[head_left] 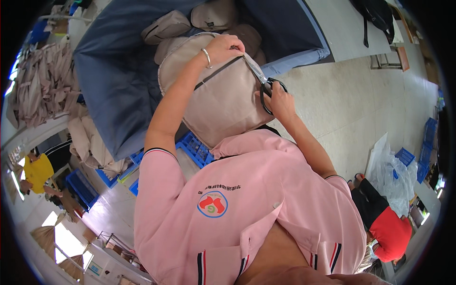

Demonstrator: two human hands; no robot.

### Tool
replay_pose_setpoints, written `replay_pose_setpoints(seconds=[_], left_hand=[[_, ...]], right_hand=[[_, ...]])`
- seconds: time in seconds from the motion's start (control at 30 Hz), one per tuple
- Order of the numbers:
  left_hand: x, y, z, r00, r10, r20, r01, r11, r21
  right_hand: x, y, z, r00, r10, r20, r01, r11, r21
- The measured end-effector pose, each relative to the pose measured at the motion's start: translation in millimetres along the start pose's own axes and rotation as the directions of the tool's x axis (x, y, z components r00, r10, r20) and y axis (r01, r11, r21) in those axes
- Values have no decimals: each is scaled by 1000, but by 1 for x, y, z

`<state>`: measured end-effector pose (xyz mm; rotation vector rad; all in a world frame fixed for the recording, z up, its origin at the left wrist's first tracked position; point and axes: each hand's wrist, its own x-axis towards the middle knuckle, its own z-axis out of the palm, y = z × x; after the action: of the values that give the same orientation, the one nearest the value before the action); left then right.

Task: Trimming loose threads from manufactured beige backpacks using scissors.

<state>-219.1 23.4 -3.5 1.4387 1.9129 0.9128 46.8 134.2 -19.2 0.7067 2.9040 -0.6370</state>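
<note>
A beige bag (223, 109) with a dark zipper line (218, 73) across it lies tilted in front of me, its upper part over the edge of a blue fabric-lined bin. My left hand (227, 49), with a bracelet at its wrist, pinches the bag's edge near the zipper's upper right end. My right hand (281, 100) is closed round the black handles of a pair of scissors (257, 71). The blade tips point up to the left and meet the bag's edge close to my left fingers. Whether they touch a thread there is too small to tell.
Several beige bags (166, 26) lie inside the blue bin (109, 61). Blue plastic crates (192, 148) stand below it. Beige fabric pieces (45, 85) are heaped at left. A person in yellow (38, 172) is at far left, another in red (390, 233) at lower right.
</note>
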Motion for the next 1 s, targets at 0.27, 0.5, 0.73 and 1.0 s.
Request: replay_pose_setpoints(seconds=[0.27,0.5,0.73,1.0], left_hand=[[-31,26,13,804,117,-582,-41,989,143],[-181,36,53,-133,-193,-972,558,796,-234],[-214,37,166,-226,-725,-651,387,546,-743],[-233,29,174,-115,-861,-495,13,497,-868]], right_hand=[[-3,0,4,1000,22,7,-22,1000,23],[1,6,-1,1000,-13,17,13,1000,17],[19,2,3,996,-93,3,93,994,64],[35,8,12,999,-39,-30,46,955,292]])
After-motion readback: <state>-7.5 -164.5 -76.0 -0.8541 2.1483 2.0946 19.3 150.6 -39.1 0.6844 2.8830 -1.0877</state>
